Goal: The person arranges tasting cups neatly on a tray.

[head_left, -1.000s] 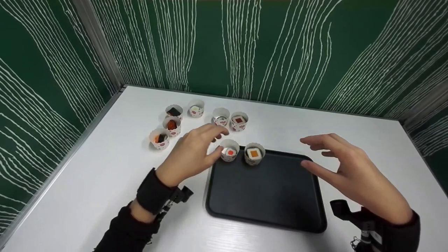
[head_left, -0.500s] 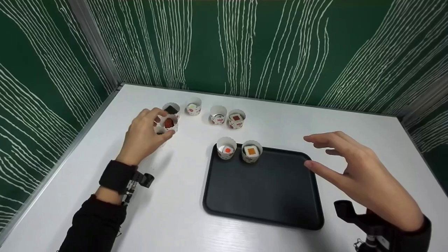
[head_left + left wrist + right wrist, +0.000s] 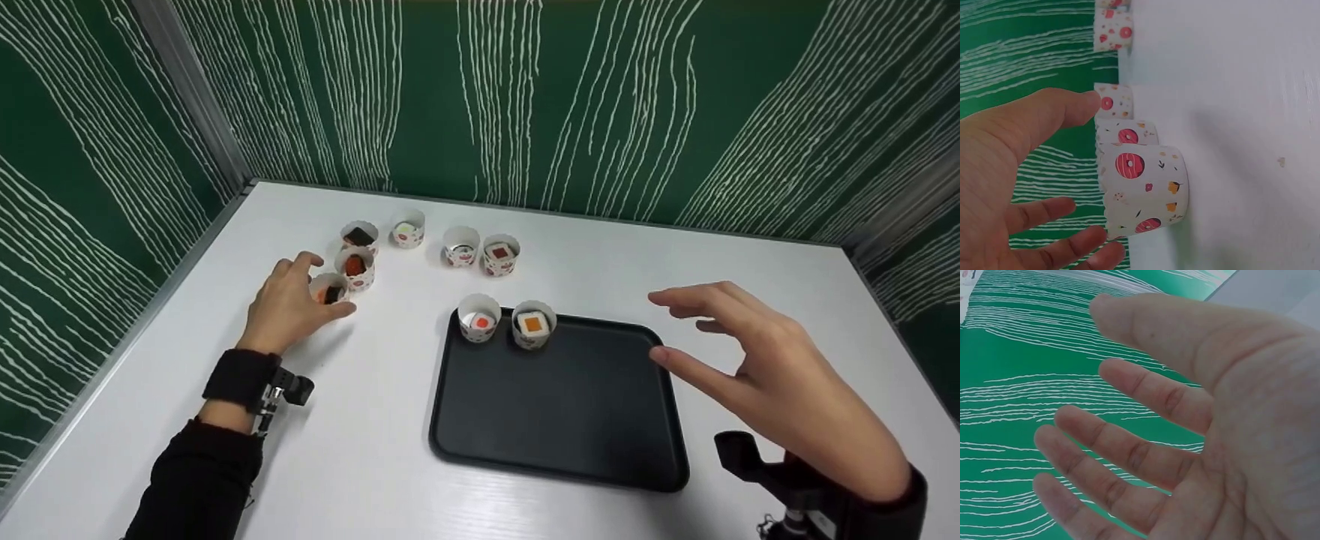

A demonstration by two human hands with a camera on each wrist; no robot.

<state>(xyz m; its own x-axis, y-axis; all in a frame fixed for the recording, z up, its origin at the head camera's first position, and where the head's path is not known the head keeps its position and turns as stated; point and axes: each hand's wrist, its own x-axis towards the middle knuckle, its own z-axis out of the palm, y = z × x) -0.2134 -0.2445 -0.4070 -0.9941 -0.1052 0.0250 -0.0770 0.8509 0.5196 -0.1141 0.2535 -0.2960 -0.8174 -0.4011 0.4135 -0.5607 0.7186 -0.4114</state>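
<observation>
My left hand is at the nearest of the left-hand paper cups, its thumb and fingers spread on either side. That cup, printed with pink doughnuts, holds a sushi-like piece in orange and black. Just behind it stand a cup with a red-brown piece and one with a black piece. My right hand hovers past the right side of the black tray, fingers apart, holding nothing. Two cups sit at the tray's far left: one with a red-centred white piece, one with an orange-centred piece.
Farther back on the white table are a cup with a pale piece, a cup with a dark-rimmed piece and a cup with a brown-centred piece. A green wall with white lines borders the table.
My left hand has moved from above the tray's corner leftward to the left cups, then slightly nearer to me at the closest one. The right hand has barely moved.
</observation>
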